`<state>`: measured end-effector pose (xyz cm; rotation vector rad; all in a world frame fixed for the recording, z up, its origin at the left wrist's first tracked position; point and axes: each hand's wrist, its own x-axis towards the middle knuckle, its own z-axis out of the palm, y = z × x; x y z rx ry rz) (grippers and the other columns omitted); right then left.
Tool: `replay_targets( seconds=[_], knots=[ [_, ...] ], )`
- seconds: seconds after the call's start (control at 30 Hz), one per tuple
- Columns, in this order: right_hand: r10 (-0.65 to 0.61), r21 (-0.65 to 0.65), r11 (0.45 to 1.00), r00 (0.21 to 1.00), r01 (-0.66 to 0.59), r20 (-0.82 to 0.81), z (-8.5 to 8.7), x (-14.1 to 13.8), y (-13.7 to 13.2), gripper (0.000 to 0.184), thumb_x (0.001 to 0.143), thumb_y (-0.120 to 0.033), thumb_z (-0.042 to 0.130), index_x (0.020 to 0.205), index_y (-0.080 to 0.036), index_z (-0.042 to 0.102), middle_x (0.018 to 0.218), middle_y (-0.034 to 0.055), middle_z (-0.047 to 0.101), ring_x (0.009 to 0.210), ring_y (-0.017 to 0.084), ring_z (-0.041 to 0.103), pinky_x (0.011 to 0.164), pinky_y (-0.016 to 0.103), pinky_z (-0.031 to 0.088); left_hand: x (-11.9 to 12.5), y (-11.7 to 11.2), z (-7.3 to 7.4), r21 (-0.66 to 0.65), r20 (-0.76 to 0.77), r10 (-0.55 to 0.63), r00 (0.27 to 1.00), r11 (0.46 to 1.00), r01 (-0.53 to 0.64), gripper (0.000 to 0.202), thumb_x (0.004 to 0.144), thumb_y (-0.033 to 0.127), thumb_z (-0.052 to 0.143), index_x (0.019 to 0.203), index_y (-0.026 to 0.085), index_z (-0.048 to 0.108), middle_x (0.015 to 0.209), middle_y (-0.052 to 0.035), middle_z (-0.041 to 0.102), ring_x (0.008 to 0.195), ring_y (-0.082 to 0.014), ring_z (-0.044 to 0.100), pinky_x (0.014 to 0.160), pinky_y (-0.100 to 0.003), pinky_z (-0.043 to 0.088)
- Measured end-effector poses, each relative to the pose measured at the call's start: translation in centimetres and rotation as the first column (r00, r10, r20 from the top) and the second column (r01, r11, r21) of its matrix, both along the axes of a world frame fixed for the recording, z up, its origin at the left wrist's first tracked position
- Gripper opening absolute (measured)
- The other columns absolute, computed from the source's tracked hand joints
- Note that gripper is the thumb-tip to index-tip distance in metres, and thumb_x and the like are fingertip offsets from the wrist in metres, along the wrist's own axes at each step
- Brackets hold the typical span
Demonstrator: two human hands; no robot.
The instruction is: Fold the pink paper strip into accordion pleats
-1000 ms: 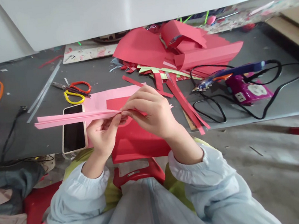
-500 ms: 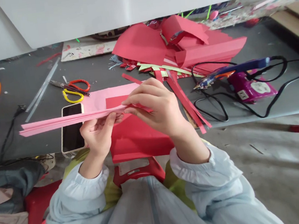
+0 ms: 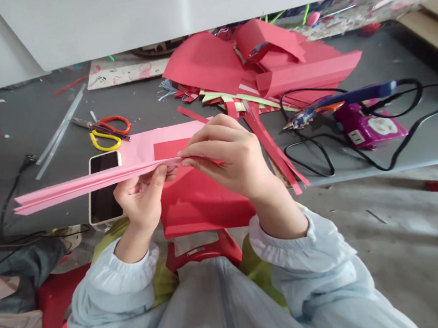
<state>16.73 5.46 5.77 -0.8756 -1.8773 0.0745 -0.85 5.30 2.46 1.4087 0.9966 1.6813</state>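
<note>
A long pink folded paper strip (image 3: 76,186) stretches leftward from between my hands, its layers parted at the far left end. My left hand (image 3: 141,195) pinches it between thumb and fingers near its right part. Fingertips of my right hand (image 3: 228,155) are closed on the strip's right end, just beside the left thumb. Below my hands lies a red paper sheet (image 3: 203,202), on top of a pink sheet (image 3: 138,141). Under the strip, partly covered by it, is a phone (image 3: 106,207) with a pale case.
Scissors (image 3: 101,130) with red and yellow handles lie to the left, near clear strips (image 3: 61,133). Red paper scraps (image 3: 208,63) are piled at the back. A glue gun (image 3: 338,103) rests by a purple power socket (image 3: 375,129), its black cable looping around.
The pink strip's free left end has shifted further left and tilted lower. Both hands keep their pinch, the left hand having moved slightly left.
</note>
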Motion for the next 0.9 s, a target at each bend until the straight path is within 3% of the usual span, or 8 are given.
replay_targets(
  seconds=[0.17, 0.73, 0.9],
  knots=[
    [0.001, -0.06, 0.998, 1.0, -0.001, 0.009, 0.09, 0.0, -0.01, 0.017, 0.094, -0.025, 0.061, 0.082, -0.024, 0.073, 0.082, 0.0033, 0.072, 0.079, 0.018, 0.054, 0.074, 0.035, 0.049, -0.01, 0.0, 0.1, 0.01, 0.01, -0.007, 1.0, 1.0, 0.006, 0.01, 0.08, 0.029, 0.078, 0.084, 0.019, 0.075, 0.072, 0.0011, 0.077, 0.063, -0.0151, 0.074, 0.062, -0.025, 0.065],
    [0.0, 0.044, 0.999, 1.0, 0.0, 0.005, -0.28, -0.31, 0.11, 0.02, 0.094, -0.018, 0.057, 0.078, -0.022, 0.069, 0.077, 0.0035, 0.072, 0.075, 0.018, 0.053, 0.069, 0.035, 0.049, 0.08, -0.05, -0.16, -0.023, -0.009, 0.008, 1.0, 1.0, -0.008, 0.014, 0.079, 0.034, 0.079, 0.083, 0.02, 0.076, 0.072, 0.0002, 0.077, 0.059, -0.0128, 0.072, 0.062, -0.024, 0.064],
    [-0.002, -0.01, 1.0, 1.0, 0.002, 0.005, -0.25, -0.33, 0.08, 0.021, 0.095, -0.021, 0.056, 0.08, -0.023, 0.071, 0.08, 0.0035, 0.072, 0.078, 0.018, 0.054, 0.071, 0.036, 0.049, 0.07, -0.14, 0.0, -0.042, -0.044, 0.043, 0.998, 0.998, -0.045, 0.019, 0.078, 0.038, 0.079, 0.082, 0.019, 0.076, 0.071, -0.0007, 0.076, 0.059, -0.0144, 0.072, 0.062, -0.026, 0.064]
  ],
)
